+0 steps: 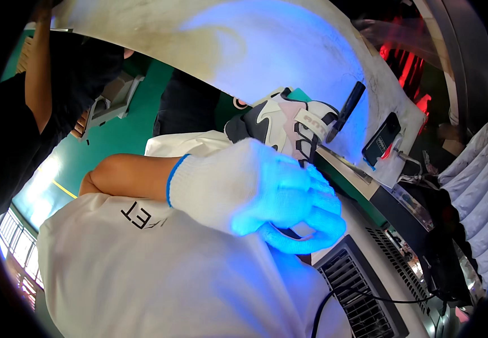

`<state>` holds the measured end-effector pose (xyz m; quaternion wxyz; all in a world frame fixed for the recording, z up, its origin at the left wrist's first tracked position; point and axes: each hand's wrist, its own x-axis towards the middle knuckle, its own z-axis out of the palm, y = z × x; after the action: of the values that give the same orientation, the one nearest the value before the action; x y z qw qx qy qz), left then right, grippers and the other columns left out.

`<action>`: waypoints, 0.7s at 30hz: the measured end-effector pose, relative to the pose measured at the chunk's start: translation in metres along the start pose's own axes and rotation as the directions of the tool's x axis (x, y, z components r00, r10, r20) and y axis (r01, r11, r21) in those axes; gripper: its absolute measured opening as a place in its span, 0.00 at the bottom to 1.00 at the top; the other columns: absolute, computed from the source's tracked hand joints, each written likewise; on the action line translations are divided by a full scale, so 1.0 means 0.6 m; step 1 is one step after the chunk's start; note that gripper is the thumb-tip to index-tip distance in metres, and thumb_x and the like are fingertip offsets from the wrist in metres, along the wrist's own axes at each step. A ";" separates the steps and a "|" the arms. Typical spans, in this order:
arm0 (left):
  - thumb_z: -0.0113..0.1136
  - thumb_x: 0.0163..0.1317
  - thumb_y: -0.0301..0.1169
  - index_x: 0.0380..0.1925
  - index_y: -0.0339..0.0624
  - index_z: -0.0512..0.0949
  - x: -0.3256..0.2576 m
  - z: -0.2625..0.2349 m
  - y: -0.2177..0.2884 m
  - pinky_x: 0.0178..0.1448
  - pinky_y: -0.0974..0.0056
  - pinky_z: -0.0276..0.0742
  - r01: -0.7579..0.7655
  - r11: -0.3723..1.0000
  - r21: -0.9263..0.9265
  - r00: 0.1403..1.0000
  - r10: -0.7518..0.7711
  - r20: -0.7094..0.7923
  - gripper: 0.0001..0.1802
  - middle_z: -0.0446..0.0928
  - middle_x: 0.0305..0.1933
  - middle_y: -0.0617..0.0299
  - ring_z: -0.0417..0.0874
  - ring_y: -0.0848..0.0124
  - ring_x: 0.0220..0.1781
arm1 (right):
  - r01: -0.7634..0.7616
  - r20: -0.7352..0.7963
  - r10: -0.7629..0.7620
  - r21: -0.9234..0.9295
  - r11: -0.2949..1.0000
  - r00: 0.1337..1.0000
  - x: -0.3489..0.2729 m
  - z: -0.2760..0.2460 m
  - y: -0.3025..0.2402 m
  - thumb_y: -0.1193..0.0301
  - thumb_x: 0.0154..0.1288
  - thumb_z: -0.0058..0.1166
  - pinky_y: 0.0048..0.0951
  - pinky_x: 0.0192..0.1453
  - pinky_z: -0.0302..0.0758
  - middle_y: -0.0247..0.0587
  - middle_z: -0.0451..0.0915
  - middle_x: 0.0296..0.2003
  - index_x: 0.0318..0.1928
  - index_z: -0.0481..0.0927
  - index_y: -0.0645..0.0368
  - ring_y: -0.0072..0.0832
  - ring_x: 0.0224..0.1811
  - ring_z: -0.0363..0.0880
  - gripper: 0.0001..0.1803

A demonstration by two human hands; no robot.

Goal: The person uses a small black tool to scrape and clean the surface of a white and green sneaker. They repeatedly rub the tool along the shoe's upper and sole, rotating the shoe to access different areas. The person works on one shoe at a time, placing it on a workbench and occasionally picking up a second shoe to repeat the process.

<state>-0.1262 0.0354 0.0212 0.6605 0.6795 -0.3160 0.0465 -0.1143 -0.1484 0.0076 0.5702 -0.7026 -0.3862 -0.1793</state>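
One white counter [244,39] curves across the far part of the scene, washed in blue light toward its right side. Near and low, one white shirt [142,276] with dark lettering fills the lower left, and over it one bare forearm crosses from the left, ending in one gloved hand [255,194]. From this view I cannot tell whether it is the left or the right of the person's hands; the other one is out of sight. The glove is white knit with a blue cuff, lit bright blue, and its fingers [306,239] are curled inward, half closed; what they close on, if anything, is hidden beneath them. Just beyond the hand, at the near edge of the counter, lies one shoe [280,121], white with grey and black panels, apart from the fingers. At the lower right stands one grey machine [368,293] with two vent grilles and one black cable running across it. On the counter to the right of the shoe lie one black pen-like tool [348,107] and, farther right, one dark phone [382,138]. At the far left, one other person in dark clothing stands with a bare arm [38,79] raised.
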 end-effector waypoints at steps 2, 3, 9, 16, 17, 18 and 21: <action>0.78 0.54 0.33 0.40 0.42 0.82 0.009 0.011 -0.003 0.38 0.55 0.87 0.064 0.995 -0.081 0.997 -0.067 -0.035 0.16 0.84 0.45 0.54 0.88 0.53 0.41 | 0.000 -0.026 0.000 -0.013 1.000 1.000 -0.001 0.005 -0.003 0.57 0.75 0.57 0.55 0.50 0.81 0.56 0.83 0.40 0.51 0.81 0.59 0.49 0.40 0.86 0.18; 0.78 0.53 0.32 0.38 0.41 0.82 0.015 0.010 -0.005 0.38 0.55 0.87 0.080 0.996 -0.050 0.996 -0.082 -0.024 0.16 0.83 0.44 0.54 0.87 0.53 0.40 | -0.005 -0.042 0.004 -0.017 1.000 0.999 -0.001 0.008 -0.004 0.57 0.74 0.58 0.54 0.49 0.80 0.56 0.83 0.39 0.50 0.81 0.58 0.49 0.39 0.85 0.17; 0.82 0.53 0.31 0.47 0.43 0.83 0.025 0.002 0.006 0.50 0.57 0.88 0.267 0.963 0.029 0.948 -0.268 0.173 0.22 0.84 0.43 0.57 0.89 0.54 0.48 | 0.010 -0.080 -0.008 0.018 1.000 0.997 -0.001 0.012 0.005 0.62 0.69 0.62 0.50 0.44 0.76 0.52 0.80 0.37 0.48 0.82 0.54 0.46 0.37 0.83 0.13; 0.86 0.43 0.27 0.31 0.46 0.78 0.028 0.025 -0.015 0.37 0.59 0.83 0.207 0.978 -0.018 0.970 -0.203 0.135 0.22 0.76 0.33 0.58 0.85 0.56 0.35 | -0.133 -0.314 0.120 -0.021 0.991 0.942 -0.005 0.020 -0.031 0.68 0.64 0.67 0.46 0.39 0.71 0.47 0.77 0.35 0.45 0.82 0.50 0.42 0.35 0.79 0.10; 0.84 0.45 0.25 0.33 0.45 0.77 0.029 0.021 -0.013 0.40 0.57 0.82 0.193 0.980 -0.047 0.972 -0.184 0.144 0.21 0.77 0.34 0.56 0.84 0.54 0.37 | -0.162 -0.369 0.141 -0.026 0.986 0.919 -0.009 0.017 -0.035 0.69 0.64 0.68 0.45 0.38 0.70 0.46 0.77 0.35 0.44 0.82 0.49 0.42 0.34 0.79 0.10; 0.81 0.47 0.23 0.34 0.43 0.76 0.026 0.016 -0.009 0.42 0.55 0.82 0.179 0.982 -0.068 0.975 -0.167 0.144 0.20 0.77 0.36 0.55 0.84 0.53 0.40 | -0.170 -0.274 0.180 0.060 0.984 0.945 -0.023 -0.012 -0.032 0.68 0.64 0.70 0.50 0.47 0.73 0.49 0.79 0.40 0.48 0.82 0.53 0.44 0.40 0.81 0.14; 0.78 0.48 0.22 0.35 0.42 0.74 0.036 0.002 0.001 0.44 0.52 0.79 0.169 0.985 0.037 0.959 -0.173 0.226 0.20 0.76 0.36 0.53 0.81 0.51 0.41 | -0.219 -0.021 0.231 0.249 0.943 0.973 -0.050 -0.070 -0.025 0.67 0.67 0.74 0.59 0.67 0.80 0.53 0.85 0.51 0.57 0.81 0.62 0.49 0.54 0.87 0.22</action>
<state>-0.1096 0.0265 0.0320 0.6154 0.7108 -0.3294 -0.0866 -0.1370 -0.1971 0.0085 0.6787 -0.6615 -0.3084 -0.0813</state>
